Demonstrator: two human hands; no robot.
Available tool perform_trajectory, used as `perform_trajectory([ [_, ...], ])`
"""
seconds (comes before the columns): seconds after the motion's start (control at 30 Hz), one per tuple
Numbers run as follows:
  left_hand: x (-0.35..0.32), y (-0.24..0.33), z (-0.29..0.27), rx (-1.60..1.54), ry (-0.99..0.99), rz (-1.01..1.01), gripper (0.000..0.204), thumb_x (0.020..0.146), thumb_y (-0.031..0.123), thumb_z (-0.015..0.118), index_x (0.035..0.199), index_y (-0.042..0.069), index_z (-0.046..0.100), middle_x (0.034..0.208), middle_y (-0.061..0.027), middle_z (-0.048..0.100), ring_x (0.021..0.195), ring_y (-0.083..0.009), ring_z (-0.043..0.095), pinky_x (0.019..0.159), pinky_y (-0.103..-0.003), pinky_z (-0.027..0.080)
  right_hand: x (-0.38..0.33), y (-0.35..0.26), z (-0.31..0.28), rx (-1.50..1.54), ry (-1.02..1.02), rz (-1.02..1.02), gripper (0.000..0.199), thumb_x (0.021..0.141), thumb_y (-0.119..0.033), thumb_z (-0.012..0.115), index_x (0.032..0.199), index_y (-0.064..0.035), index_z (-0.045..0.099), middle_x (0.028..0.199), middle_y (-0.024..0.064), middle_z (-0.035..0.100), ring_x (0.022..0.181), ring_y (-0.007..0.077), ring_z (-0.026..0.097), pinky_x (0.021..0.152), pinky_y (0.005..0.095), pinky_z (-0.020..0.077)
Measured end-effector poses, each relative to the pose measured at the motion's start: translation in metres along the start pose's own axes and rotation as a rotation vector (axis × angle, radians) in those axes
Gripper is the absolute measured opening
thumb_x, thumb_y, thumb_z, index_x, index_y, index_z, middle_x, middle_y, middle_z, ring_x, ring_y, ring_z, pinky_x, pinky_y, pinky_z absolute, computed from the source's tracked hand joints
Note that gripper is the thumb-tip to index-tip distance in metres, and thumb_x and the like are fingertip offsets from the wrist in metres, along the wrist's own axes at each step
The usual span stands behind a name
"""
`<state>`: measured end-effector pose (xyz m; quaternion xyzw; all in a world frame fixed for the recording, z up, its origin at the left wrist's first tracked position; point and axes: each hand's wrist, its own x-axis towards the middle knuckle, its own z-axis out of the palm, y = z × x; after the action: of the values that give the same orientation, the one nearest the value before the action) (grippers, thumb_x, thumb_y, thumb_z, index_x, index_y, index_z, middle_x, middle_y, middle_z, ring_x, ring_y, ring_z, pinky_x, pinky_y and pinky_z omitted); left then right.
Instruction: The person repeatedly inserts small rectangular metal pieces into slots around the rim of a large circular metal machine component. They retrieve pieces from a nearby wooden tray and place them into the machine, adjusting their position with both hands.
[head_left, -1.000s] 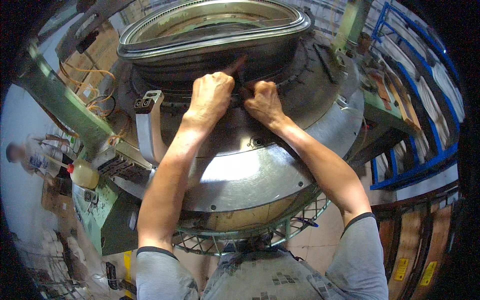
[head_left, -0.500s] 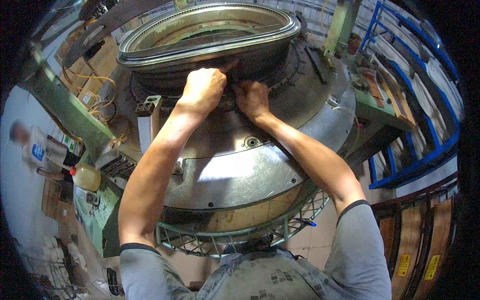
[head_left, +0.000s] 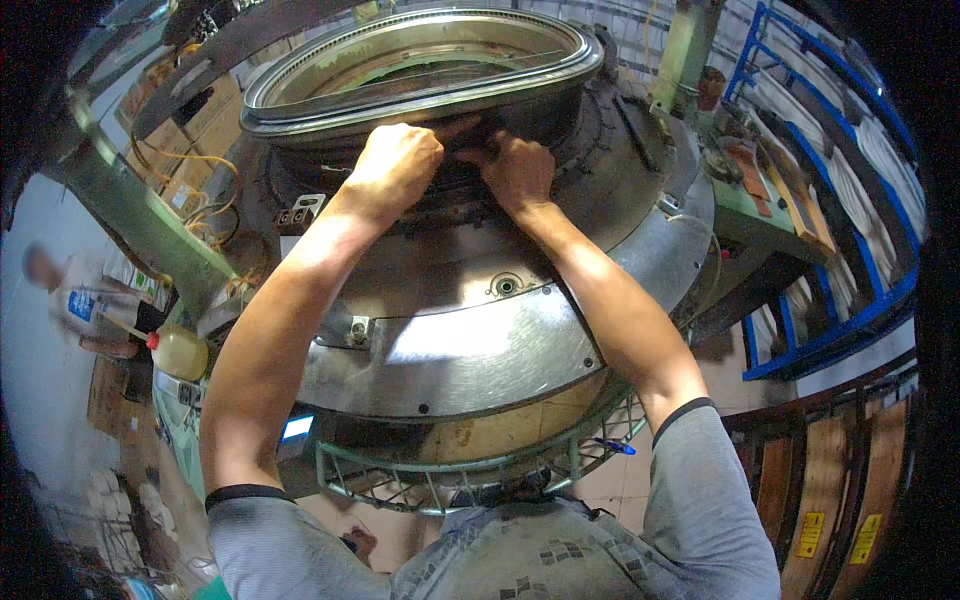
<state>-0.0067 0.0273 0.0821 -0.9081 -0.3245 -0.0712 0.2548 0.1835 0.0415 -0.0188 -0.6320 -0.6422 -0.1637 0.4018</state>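
Note:
My left hand (head_left: 402, 165) is closed against the dark outer wall (head_left: 480, 118) just below the silvery rim ring (head_left: 330, 118) of a large round machine. One of its fingers seems to stretch to the right along that shadowed wall. Close beside it, my right hand (head_left: 521, 172) is closed too, with thumb and forefinger pointing left toward the same spot. Whatever lies between the fingers is too small and dark to make out. Below both hands spreads the machine's wide, shiny metal plate (head_left: 465, 335), with a round fitting (head_left: 507, 286) set in it.
Green frame posts (head_left: 150, 215) rise at the left, near a yellowish bottle (head_left: 180, 353) with a red cap. Another person (head_left: 85, 300) is at the far left. A blue rack (head_left: 850, 325) with white rolls stands right. A curved green metal guard (head_left: 450, 485) runs before me.
Both hands have shifted slightly, the left a little left and the right a little right, so they are somewhat farther apart. My left forearm has swung left, uncovering a small lit screen.

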Motion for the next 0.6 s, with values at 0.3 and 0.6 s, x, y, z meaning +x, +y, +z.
perform_trajectory([
  [0.3, -0.003, -0.002, 0.011, 0.013, 0.082, 0.059, 0.016, 0.082, 0.009, 0.063, 0.071, 0.006, 0.075, 0.075, -0.0151, 0.072, 0.075, -0.0300, 0.073, 0.066, -0.040, 0.059, 0.010, 0.008, -0.011, -0.001, -0.073, -0.082, 0.069, 0.076, -0.076, 0.066, 0.081, -0.0077, 0.076, 0.072, 0.0193, 0.071, 0.070, 0.0368, 0.072, 0.060, 0.0477, 0.0572],
  [0.6, -0.009, -0.009, 0.021, -0.098, 0.157, 0.101, 0.019, 0.088, 0.011, 0.060, 0.070, 0.005, 0.061, 0.071, -0.0182, 0.062, 0.065, -0.0363, 0.064, 0.059, -0.046, 0.051, 0.003, -0.003, -0.005, 0.481, -0.252, 0.137, 0.050, 0.086, -0.054, 0.073, 0.085, -0.0050, 0.076, 0.075, 0.0160, 0.073, 0.067, 0.0313, 0.072, 0.062, 0.0415, 0.0577],
])
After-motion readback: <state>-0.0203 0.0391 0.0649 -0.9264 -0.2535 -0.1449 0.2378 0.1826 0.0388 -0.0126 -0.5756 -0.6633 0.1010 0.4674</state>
